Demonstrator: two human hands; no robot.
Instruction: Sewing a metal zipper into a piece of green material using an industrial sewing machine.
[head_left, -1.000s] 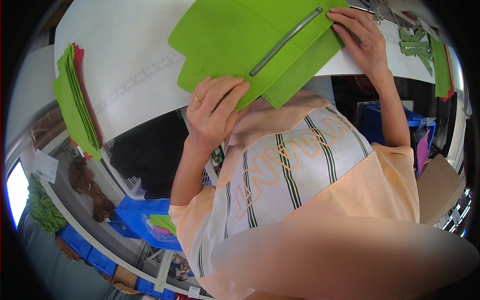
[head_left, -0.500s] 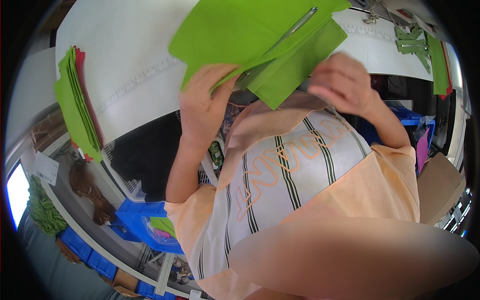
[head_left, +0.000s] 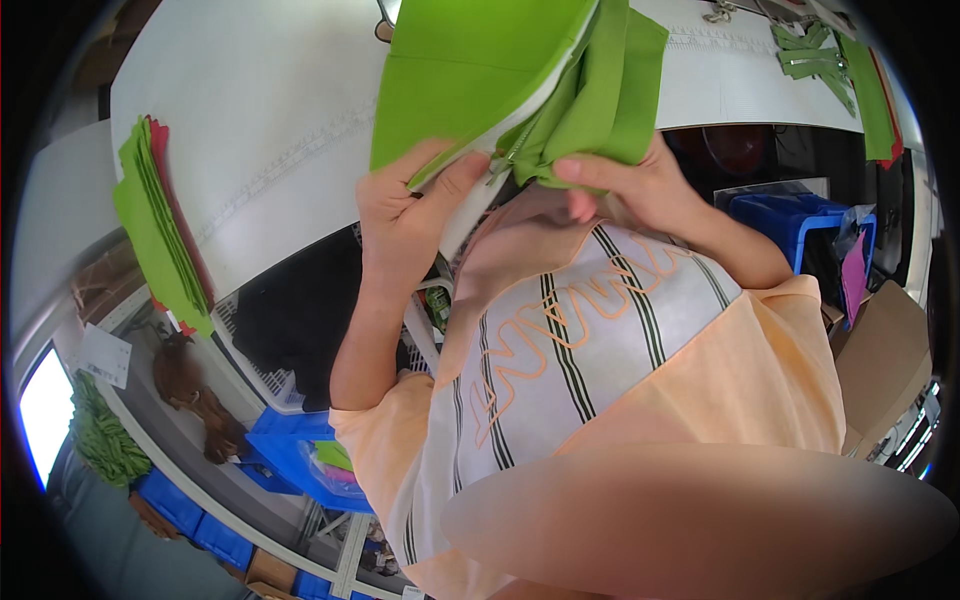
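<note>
**Both hands pinch a folded green fabric piece at the worktop edge**

The white worktop (head_left: 290, 130) fills the upper part of the frame, its near edge curving from lower left to upper right. Over its near edge, top centre, sits the green fabric piece (head_left: 470, 70), a folded panel with a pale zipper strip running along its lower right side and a second green fold hanging beside it.

The left hand (head_left: 405, 215) rises from a bent forearm in mid-frame, palm turned toward the panel; its grip is closed on the lower left corner, thumb on top and fingers beneath. The right hand (head_left: 635, 190) comes in from the right, wrist bent inward, its grip pinched shut on the hanging fold just beside the zipper end.

At upper left a stack of green fabric sheets (head_left: 160, 225) lies on the worktop, red edges showing. At right a blue bin (head_left: 790, 215) stands below the worktop; its contents are hidden. At lower left another blue crate (head_left: 290, 450) holds green and pink scraps.
</note>
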